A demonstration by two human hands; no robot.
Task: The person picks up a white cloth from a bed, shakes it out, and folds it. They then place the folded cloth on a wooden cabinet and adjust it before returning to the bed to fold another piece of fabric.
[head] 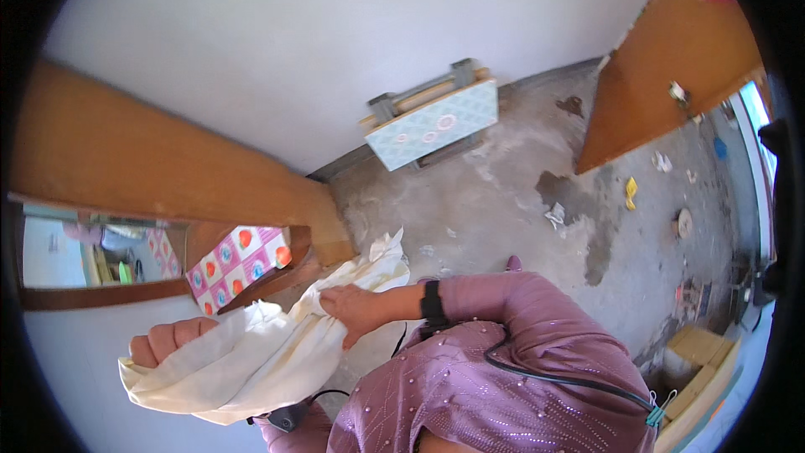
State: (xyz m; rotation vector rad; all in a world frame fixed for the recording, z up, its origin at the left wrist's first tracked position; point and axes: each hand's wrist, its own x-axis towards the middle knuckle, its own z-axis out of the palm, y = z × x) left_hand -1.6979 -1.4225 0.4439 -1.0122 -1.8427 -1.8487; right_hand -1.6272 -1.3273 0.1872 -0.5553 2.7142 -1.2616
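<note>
A cream-white cloth point(233, 368) hangs crumpled between my two hands at the lower left. My left hand point(170, 340) is closed on its far left end, with only the fingers showing above the fabric. Farther right, my right hand point(352, 311) grips the cloth near its middle, and a loose end sticks up beyond it towards the floor. A black band is on the wrist of this hand. The cloth hides most of my left hand and its wrist.
A folding table with a patterned light-blue top point(440, 128) leans by the wall. A wooden cabinet with a mirror point(56, 251) and a pink checked cover point(236, 267) is at left. An open wooden door point(666, 69), floor litter point(555, 215) and a cardboard box point(698, 352) are at right.
</note>
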